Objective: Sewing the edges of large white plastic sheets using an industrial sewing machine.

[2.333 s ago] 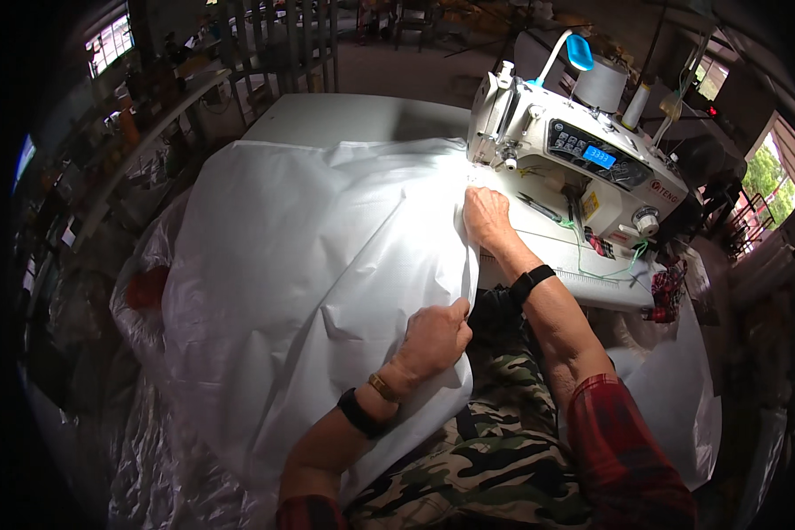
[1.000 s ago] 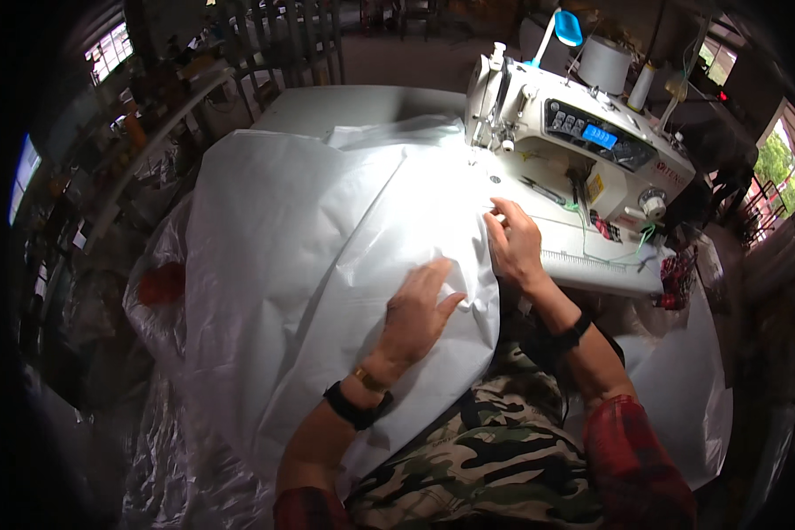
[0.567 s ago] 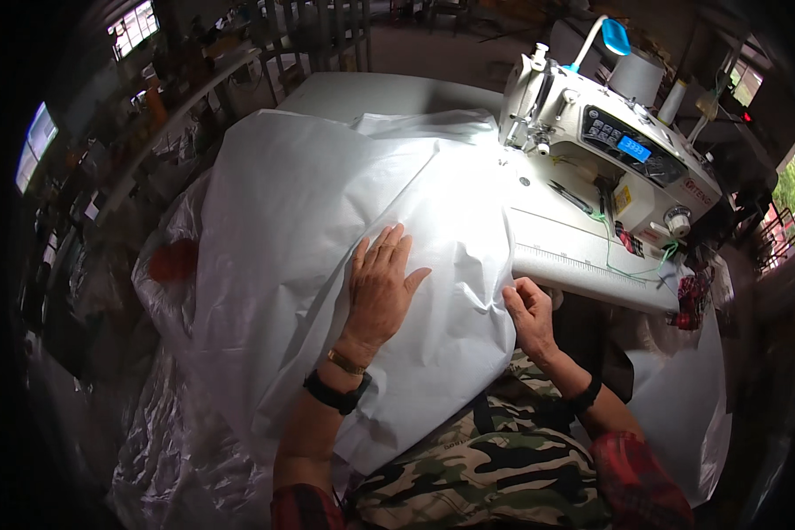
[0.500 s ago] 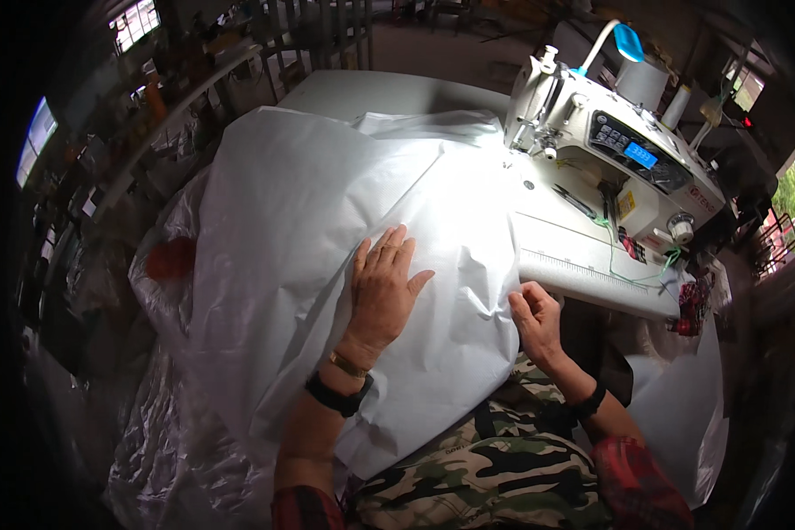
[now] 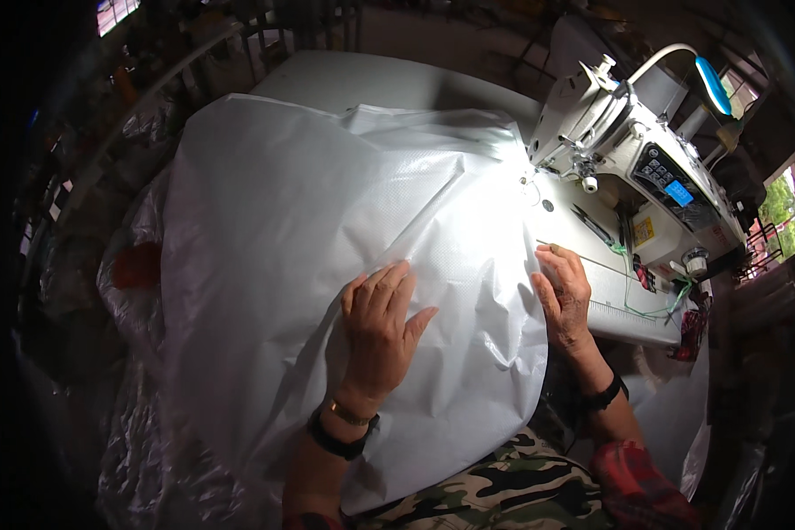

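Note:
A large white sheet [image 5: 265, 221], with a faint woven texture and creases, spreads over the sewing table and hangs off toward my lap. My left hand [image 5: 380, 331] lies palm down on its middle, fingers stretched and thumb out to the side. By the sheet's right edge is my right hand [image 5: 567, 296], its fingers lightly bent and its thumb held apart from them; the fingertips are at the edge. The sheet's far right corner reaches the needle area of a white sewing machine [image 5: 627, 132], where bright light washes out detail.
A pair of dark thread snips [image 5: 596, 225] lies on the machine bed, near green thread [image 5: 632, 300]. The blue-headed lamp [image 5: 714, 86] bends over the machine. Crinkled clear plastic [image 5: 163, 442] hangs at the left. The table's pale top [image 5: 353, 75] shows beyond the sheet.
My right hand has moved farther up along the sheet's edge, and its pinched fingers have loosened. The left hand stays flat on the sheet. The whole view has shifted.

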A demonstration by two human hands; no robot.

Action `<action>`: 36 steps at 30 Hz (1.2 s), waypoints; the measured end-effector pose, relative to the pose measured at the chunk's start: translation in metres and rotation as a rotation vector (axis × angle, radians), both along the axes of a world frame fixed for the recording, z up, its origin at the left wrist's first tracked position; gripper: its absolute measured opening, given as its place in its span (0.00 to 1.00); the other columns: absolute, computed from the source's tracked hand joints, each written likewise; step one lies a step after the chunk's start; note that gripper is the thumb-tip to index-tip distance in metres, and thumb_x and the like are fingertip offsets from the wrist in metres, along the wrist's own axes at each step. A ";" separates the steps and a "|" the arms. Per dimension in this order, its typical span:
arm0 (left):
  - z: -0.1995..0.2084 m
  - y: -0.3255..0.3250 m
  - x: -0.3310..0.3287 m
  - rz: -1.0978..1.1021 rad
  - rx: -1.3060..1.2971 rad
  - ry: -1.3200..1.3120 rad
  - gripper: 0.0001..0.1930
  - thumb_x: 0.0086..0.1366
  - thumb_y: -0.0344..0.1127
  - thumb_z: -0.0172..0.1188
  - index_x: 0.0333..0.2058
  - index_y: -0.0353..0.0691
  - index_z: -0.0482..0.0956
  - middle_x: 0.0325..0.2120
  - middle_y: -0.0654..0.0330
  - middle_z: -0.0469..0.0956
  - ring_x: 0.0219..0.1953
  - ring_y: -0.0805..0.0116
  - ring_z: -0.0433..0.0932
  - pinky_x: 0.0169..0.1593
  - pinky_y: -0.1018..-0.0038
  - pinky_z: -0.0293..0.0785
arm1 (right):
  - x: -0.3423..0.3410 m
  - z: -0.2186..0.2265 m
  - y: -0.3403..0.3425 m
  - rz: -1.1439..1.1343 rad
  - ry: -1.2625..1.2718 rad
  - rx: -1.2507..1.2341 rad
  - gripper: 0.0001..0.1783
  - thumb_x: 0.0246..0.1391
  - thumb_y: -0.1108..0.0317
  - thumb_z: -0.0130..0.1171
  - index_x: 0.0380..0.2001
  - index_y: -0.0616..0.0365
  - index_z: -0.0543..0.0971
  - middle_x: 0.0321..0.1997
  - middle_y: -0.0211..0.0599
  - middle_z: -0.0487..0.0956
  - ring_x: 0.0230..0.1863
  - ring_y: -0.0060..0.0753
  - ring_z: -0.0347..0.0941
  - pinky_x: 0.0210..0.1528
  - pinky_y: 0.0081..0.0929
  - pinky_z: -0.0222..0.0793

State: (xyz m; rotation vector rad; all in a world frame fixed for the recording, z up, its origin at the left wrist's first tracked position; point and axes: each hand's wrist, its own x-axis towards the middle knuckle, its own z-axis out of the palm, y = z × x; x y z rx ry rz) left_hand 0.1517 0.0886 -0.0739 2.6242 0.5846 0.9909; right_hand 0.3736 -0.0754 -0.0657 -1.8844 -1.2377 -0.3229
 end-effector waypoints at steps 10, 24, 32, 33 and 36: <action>0.002 0.005 0.001 -0.022 -0.058 -0.017 0.22 0.60 0.42 0.65 0.49 0.36 0.76 0.51 0.58 0.75 0.54 0.61 0.72 0.61 0.60 0.62 | 0.000 0.010 0.005 0.005 -0.093 -0.153 0.15 0.51 0.64 0.64 0.40 0.60 0.79 0.45 0.39 0.80 0.45 0.40 0.73 0.49 0.32 0.65; 0.048 -0.018 0.019 -0.148 -0.010 -0.052 0.21 0.53 0.36 0.69 0.44 0.33 0.78 0.44 0.54 0.78 0.48 0.58 0.75 0.54 0.62 0.65 | -0.003 0.013 0.003 0.017 -0.110 -0.173 0.15 0.49 0.63 0.66 0.38 0.60 0.80 0.45 0.38 0.80 0.47 0.39 0.73 0.50 0.34 0.64; 0.055 -0.033 0.052 -0.325 -0.070 -0.073 0.16 0.54 0.34 0.68 0.41 0.33 0.78 0.42 0.53 0.78 0.46 0.57 0.77 0.52 0.63 0.66 | -0.002 0.013 0.002 0.028 -0.084 -0.132 0.13 0.48 0.65 0.67 0.36 0.60 0.80 0.44 0.39 0.80 0.47 0.39 0.73 0.50 0.34 0.64; 0.057 -0.033 0.056 -0.336 -0.060 -0.062 0.16 0.55 0.33 0.67 0.41 0.33 0.78 0.42 0.52 0.78 0.46 0.56 0.77 0.52 0.63 0.66 | -0.002 0.014 0.002 0.029 -0.079 -0.121 0.13 0.48 0.65 0.68 0.35 0.60 0.80 0.43 0.39 0.80 0.47 0.39 0.74 0.50 0.34 0.64; 0.057 -0.031 0.069 -0.369 -0.066 -0.044 0.14 0.57 0.31 0.65 0.41 0.32 0.78 0.41 0.51 0.79 0.46 0.55 0.77 0.51 0.63 0.67 | -0.002 0.009 0.001 0.040 -0.068 -0.076 0.12 0.47 0.65 0.68 0.34 0.59 0.79 0.41 0.38 0.81 0.46 0.39 0.75 0.50 0.34 0.64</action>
